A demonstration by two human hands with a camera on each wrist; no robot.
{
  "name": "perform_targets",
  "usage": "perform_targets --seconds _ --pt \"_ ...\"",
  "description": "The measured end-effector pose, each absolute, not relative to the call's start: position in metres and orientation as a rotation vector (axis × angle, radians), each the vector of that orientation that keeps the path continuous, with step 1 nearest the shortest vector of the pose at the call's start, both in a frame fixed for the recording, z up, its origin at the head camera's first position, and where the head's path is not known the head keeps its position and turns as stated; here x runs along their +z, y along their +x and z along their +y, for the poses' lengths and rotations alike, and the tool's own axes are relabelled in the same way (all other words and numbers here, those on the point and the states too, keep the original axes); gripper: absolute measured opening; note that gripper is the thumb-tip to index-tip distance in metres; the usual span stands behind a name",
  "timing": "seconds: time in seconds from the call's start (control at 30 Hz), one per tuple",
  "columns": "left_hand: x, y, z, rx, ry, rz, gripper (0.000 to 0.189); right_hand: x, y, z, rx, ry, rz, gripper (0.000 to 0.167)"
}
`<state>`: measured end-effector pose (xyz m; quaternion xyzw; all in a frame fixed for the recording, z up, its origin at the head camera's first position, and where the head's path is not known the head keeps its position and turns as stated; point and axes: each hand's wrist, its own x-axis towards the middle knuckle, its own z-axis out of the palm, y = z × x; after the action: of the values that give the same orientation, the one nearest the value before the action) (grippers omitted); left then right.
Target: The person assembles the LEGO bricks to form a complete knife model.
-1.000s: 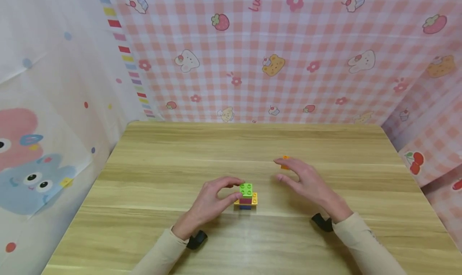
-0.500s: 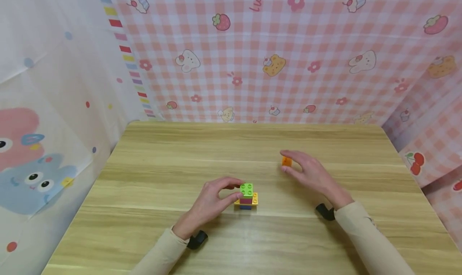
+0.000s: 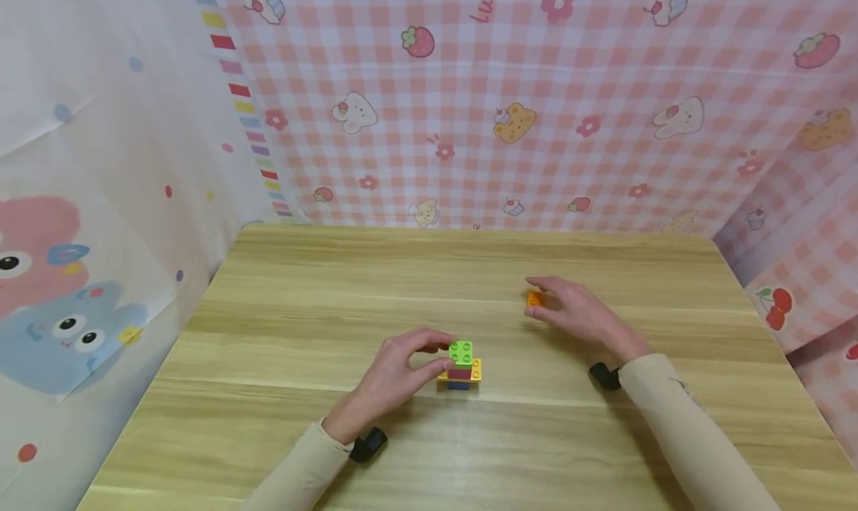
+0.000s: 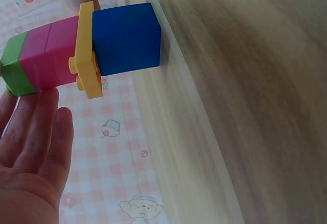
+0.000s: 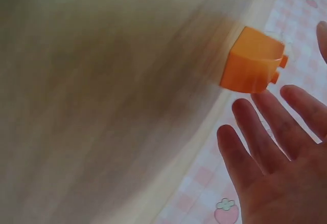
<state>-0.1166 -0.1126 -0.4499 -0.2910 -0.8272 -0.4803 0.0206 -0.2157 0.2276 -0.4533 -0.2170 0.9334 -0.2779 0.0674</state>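
Note:
A small tower of toy building bricks stands upright on the wooden table. Its blue brick point(image 4: 127, 39) is at the bottom, under a yellow plate point(image 4: 88, 50), pink bricks point(image 4: 50, 49) and a green brick point(image 3: 460, 352) on top. My left hand point(image 3: 397, 369) pinches the tower near its top, thumb in front and fingers behind. Farther back and to the right, an orange brick point(image 3: 534, 299) with a slanted side sits on the table, studs showing in the right wrist view. Around it is my right hand point(image 3: 578, 313), fingers spread and thumb apart, fingertips right beside the brick.
The wooden table point(image 3: 322, 273) meets a pink checked cloth point(image 3: 469, 124) at its back edge. A white cloth with cartoon figures point(image 3: 80, 332) hangs on the left. Each wrist carries a black band mount point(image 3: 369, 445).
My right hand has moved slightly away and to the right, bringing its fingers around the orange brick, which has turned a little. The left hand keeps its place at the tower.

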Motion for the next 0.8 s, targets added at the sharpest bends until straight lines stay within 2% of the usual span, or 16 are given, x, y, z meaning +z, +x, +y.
perform_targets --seconds 0.2,0.5,0.8 --pt "-0.448 -0.116 -0.113 -1.496 -0.914 -2.561 0.030 -0.459 -0.224 0.231 -0.837 -0.635 2.785 0.070" --pt "-0.450 -0.117 -0.113 -1.500 -0.919 -2.554 0.031 -0.459 -0.223 0.231 -0.807 -0.649 2.807 0.044" --pt "-0.450 -0.117 -0.113 -1.517 -0.914 -2.553 0.032 -0.450 -0.208 0.227 -0.846 -0.659 2.833 0.045"
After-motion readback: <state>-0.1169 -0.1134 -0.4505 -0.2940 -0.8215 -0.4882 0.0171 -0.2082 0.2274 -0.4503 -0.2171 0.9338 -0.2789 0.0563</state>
